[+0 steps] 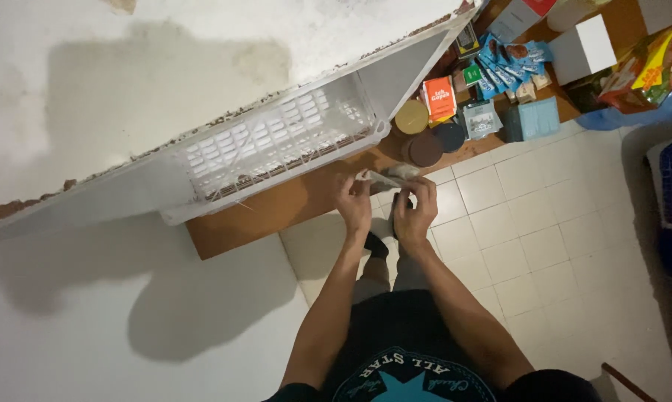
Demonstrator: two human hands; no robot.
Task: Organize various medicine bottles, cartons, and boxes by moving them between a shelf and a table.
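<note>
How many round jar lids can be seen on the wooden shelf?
3, clustered just right of the white basket: a tan lid, a brown lid below it, and a dark blue lid to its right. Packets may hide more.

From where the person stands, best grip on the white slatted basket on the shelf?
Take the white slatted basket by its thick front rim, coming from the floor side. That rim faces the person, the slatted walls look flimsy, and the wall blocks the back. Both hands currently hold a crumpled wrapper.
</note>
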